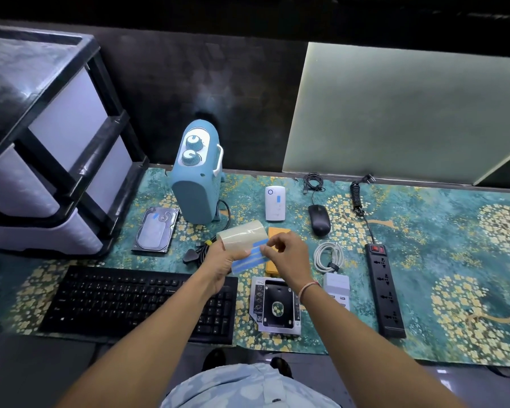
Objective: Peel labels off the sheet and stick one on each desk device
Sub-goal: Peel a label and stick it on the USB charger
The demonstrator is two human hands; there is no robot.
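My left hand (221, 265) grips the curled label sheet (243, 235) above the desk; blue label strips (249, 259) remain on its lower part. My right hand (286, 256) pinches a blue label at the sheet's right edge. A blue label shows on the hard drive (156, 229) and on the white router (275, 203). The blue heater (196, 175), black mouse (319, 220), black keyboard (136, 303), drive caddy (276, 307), white charger (337, 288), power strip (384, 293) and an orange device (277, 232) partly hidden behind my hands lie around.
A green floral mat (454, 245) covers the desk. A black-framed drawer unit (50, 148) stands at the left. A pale panel (395, 113) leans at the back right. A coiled white cable (329, 256) and black cables (314, 181) lie among the devices.
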